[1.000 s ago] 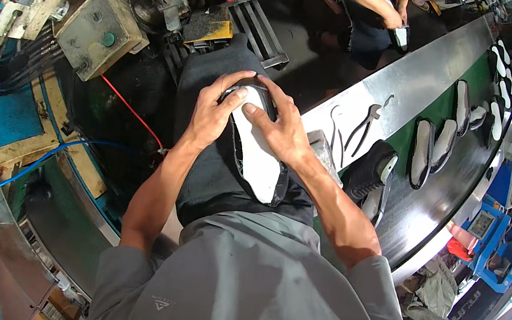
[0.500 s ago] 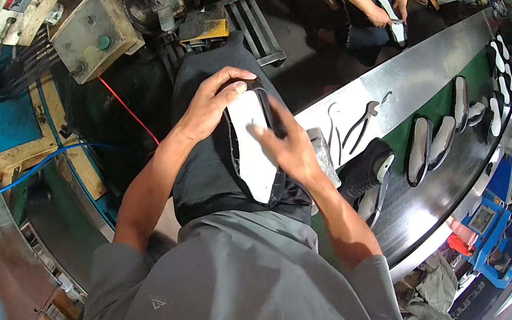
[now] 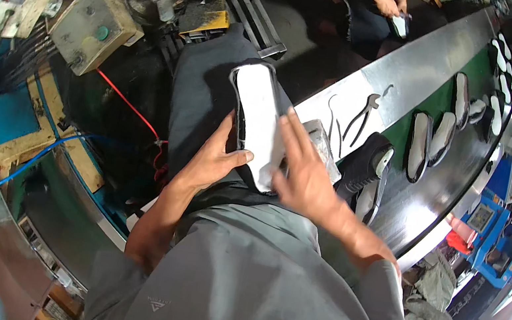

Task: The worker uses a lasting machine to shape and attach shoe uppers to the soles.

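Note:
Across my lap lies a black shoe upper point(image 3: 242, 105) with its underside up, a white sole-shaped board point(image 3: 257, 103) covering that face. My left hand point(image 3: 219, 157) grips its left side near the heel end, thumb over the edge and fingers partly hidden beneath. My right hand point(image 3: 308, 171) rests along the right side with fingers stretched out and apart, slightly blurred; its fingertips reach the edge of the white board. Just right of it, a greyish block-like object point(image 3: 323, 149) sits at the bench edge, partly covered by the hand.
On the metal bench point(image 3: 412, 64) lie pincers point(image 3: 363, 118) and a thin curved tool point(image 3: 336, 116). A black shoe point(image 3: 364, 164) and several uppers point(image 3: 419, 146) sit on the green-and-black belt. A co-worker's hands point(image 3: 391, 6) hold another upper. Machinery point(image 3: 95, 34) stands left.
My left hand has slid from the upper's far end down to its near left side. My right hand has moved nearer and rightward, and the upper has turned slightly.

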`<state>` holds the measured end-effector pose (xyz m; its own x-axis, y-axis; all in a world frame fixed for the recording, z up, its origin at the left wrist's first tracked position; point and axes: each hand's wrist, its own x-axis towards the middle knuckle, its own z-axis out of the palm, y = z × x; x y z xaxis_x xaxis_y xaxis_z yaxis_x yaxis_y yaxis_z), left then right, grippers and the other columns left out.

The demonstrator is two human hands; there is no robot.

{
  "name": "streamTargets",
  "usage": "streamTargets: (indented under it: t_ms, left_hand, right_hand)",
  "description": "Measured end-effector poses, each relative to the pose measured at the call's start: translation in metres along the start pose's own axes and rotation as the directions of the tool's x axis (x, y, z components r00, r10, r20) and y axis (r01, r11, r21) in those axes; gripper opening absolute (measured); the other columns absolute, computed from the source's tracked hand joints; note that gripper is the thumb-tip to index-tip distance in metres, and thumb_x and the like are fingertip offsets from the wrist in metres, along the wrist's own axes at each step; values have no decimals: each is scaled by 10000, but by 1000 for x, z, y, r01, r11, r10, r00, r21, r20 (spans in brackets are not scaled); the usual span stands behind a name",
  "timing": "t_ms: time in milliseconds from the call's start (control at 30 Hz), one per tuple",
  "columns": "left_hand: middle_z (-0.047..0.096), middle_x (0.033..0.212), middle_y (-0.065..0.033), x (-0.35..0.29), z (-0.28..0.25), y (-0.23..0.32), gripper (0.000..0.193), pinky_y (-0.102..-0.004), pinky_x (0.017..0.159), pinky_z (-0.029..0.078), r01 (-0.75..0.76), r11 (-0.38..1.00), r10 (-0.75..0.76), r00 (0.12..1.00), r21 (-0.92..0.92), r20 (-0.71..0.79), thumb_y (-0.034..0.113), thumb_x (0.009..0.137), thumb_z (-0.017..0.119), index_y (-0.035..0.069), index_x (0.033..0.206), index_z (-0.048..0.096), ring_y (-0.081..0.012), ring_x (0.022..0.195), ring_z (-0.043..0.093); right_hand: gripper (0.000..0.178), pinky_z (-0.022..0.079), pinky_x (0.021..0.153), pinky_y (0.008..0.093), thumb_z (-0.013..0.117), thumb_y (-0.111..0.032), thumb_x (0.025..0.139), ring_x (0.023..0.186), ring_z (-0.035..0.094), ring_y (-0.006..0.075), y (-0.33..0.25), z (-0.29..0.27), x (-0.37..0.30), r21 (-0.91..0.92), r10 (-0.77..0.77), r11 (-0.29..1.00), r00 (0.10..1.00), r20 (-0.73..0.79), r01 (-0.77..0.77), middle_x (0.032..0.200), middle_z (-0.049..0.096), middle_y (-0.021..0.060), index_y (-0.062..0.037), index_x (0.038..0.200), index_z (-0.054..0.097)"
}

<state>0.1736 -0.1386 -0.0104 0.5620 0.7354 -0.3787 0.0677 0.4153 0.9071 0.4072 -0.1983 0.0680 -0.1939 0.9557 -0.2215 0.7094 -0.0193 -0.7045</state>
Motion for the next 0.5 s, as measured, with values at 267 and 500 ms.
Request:
streamTargets:
  t_ms: [267, 500]
  left_hand:
    - [384, 1742, -165, 59, -26, 25, 876, -474, 1230, 412, -74, 994, 98, 927, 79, -362, 216, 1008, 769, 19, 1723, 302, -264, 1547, 457]
    - [784, 1285, -121, 113, -50, 19, 296, -313, 1084, 506, -217, 975, 220, 899, 52, -378, 44, 1070, 654, -25, 1338, 760, -199, 1202, 703]
  right_hand:
    - [815, 529, 1096, 623, 877, -280, 840, 1379, 501, 598, 4, 33, -8, -283, -89, 956, 995, -46, 72, 1753, 165, 356, -334, 1596, 578]
    - [786, 556, 1077, 593, 886, -245, 818, 1326, 541, 548, 19, 51, -17, -350, -196, 925, 976, -99, 150, 1754, 182, 343, -362, 1551, 626]
